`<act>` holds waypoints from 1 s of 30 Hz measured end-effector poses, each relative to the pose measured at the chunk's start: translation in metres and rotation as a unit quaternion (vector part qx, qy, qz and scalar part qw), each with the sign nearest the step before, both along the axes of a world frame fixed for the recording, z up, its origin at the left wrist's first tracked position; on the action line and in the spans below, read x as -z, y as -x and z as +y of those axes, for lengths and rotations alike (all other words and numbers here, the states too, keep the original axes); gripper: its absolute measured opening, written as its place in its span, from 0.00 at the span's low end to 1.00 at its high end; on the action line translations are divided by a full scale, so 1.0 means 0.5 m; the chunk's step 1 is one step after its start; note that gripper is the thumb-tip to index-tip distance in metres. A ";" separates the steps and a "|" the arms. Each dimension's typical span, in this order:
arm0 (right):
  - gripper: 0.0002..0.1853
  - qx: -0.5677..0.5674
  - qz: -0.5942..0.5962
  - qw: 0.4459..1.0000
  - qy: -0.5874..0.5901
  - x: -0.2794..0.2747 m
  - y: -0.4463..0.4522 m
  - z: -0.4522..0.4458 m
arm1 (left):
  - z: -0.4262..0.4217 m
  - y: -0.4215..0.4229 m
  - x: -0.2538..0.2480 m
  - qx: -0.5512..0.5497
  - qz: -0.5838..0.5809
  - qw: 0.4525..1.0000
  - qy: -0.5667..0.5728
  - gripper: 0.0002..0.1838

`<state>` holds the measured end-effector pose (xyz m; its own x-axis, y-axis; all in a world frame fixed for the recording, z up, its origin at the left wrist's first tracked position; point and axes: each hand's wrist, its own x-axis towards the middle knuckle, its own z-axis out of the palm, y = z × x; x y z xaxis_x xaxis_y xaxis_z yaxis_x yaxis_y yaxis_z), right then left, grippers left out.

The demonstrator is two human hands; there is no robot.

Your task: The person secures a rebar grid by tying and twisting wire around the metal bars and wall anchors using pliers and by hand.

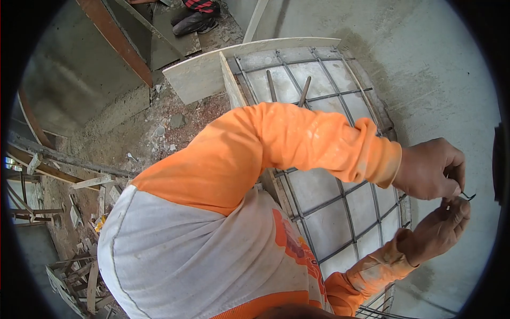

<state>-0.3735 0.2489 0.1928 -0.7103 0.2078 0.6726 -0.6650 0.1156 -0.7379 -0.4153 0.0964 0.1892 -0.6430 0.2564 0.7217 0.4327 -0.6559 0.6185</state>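
A short, dark, bent wire (pixel 468 197) sticks out from between my two hands, held in front of the grey wall. My left hand (pixel 431 169) has thumb and fingers pinched together at the wire's near end. Just below it, my right hand (pixel 440 229) is closed, fingertips pressed together close to the left thumb at the same wire. Part of the wire is hidden by the fingers. Beneath and behind the hands lies a rebar grid (pixel 346 207) over pale panels, partly covered by my left sleeve (pixel 319 139).
A plastered wall (pixel 441 80) rises close beside the hands. Formwork boards (pixel 196 85) edge the grid, and two bars (pixel 304 91) stand up from it. Rubble and scrap wood (pixel 91 284) lie on the floor at left. Another person's legs (pixel 195 22) show at the top.
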 end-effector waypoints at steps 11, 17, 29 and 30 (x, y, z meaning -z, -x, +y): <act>0.11 -0.190 -0.088 0.977 -0.027 -0.004 0.005 0.037 | -0.013 -0.002 0.036 -0.189 0.148 0.971 0.018 0.05; 0.13 -0.115 -0.105 0.988 -0.012 0.003 0.016 -0.004 | -0.004 -0.007 0.056 -0.148 0.093 0.981 0.078 0.07; 0.14 -0.179 -0.189 0.959 0.109 0.068 0.052 -0.030 | 0.002 0.009 0.095 -0.363 0.143 0.914 0.107 0.08; 0.14 -0.179 -0.189 0.959 0.109 0.069 0.052 -0.034 | 0.001 0.006 0.093 -0.363 0.108 0.918 0.121 0.10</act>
<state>-0.3995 0.2320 0.1586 -0.9472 0.0113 0.3204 -0.3126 -0.2548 -0.9151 -0.4182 0.0967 0.1426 -0.5563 -0.0135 0.8309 0.8310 -0.0024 0.5563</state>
